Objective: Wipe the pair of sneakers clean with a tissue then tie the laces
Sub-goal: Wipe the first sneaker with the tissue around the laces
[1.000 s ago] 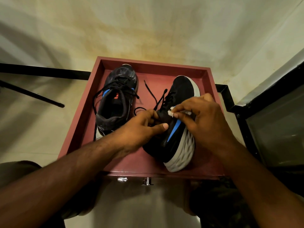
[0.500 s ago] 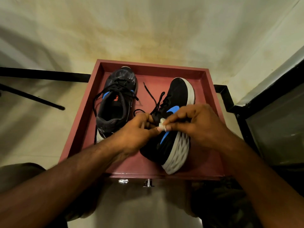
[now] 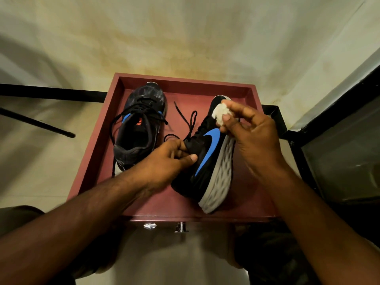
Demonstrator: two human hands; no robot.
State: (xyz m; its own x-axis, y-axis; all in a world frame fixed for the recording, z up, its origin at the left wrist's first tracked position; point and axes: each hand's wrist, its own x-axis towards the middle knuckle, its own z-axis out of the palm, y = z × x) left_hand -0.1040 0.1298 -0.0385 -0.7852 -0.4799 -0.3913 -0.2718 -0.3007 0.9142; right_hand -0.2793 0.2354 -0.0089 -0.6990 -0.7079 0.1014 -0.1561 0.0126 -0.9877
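Two black sneakers with blue marks lie in a dark red tray [image 3: 98, 153]. The left sneaker [image 3: 139, 128] stands upright, its laces loose. The right sneaker [image 3: 207, 161] is tipped on its side, grey sole facing right, laces untied and trailing toward the tray's middle. My left hand [image 3: 170, 159] grips the right sneaker at its collar, thumb on the side panel. My right hand [image 3: 248, 130] pinches a crumpled white tissue [image 3: 221, 113] against the shoe's toe area.
The tray sits on a stand with a small metal knob [image 3: 181, 227] at its front edge. A black metal frame [image 3: 292, 136] runs along the right, and a black bar [image 3: 51, 93] crosses at the left. Pale floor lies beyond.
My right hand has carried the tissue from the middle of the sneaker's side up toward the toe. The left hand keeps its grip on the collar.
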